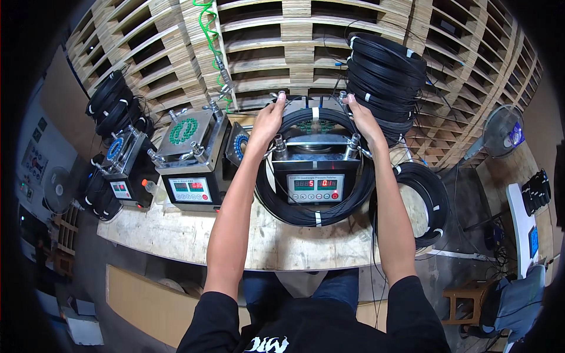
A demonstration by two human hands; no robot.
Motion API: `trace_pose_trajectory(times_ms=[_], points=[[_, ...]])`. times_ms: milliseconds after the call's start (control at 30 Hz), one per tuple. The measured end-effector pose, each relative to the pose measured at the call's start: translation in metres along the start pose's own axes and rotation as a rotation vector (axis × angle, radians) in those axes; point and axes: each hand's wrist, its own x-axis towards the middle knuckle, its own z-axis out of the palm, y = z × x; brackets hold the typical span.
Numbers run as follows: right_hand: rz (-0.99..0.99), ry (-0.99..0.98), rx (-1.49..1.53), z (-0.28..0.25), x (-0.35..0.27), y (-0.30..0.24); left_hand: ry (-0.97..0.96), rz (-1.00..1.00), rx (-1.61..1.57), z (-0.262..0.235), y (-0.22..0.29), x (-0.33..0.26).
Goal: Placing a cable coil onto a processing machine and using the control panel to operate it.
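Black cable coil (pixel 318 219), over wooden workbench (pixel 165 228), framed metal machine (pixel 316 166) with red display (pixel 312 183). Left hand (pixel 269 120) and right hand (pixel 366 122) were at coil's upper left and right, thumbs up; fingers hidden, couldn't tell if closed. Wooden pallets (pixel 296 59) stood behind.

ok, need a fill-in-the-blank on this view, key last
The cable coil ringing the rightmost machine is coloured ____.
That machine's digits glow in the colour ____.
The spiral hose is coloured ____.
Left or right: the tall coil stack stands to the ____ of the left hand.

black; red; green; right
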Motion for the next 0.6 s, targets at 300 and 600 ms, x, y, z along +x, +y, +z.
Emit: trace_pose_trajectory(times_ms=[300, 600], points=[[0.059, -0.003, -0.067, 0.002, -0.004, -0.013, -0.020, 0.025, -0.040, -0.003, -0.003, 0.000], [0.038, -0.040, -0.050, -0.002, 0.001, -0.005, -0.114, -0.101, -0.017, -0.005, 0.009, -0.005]])
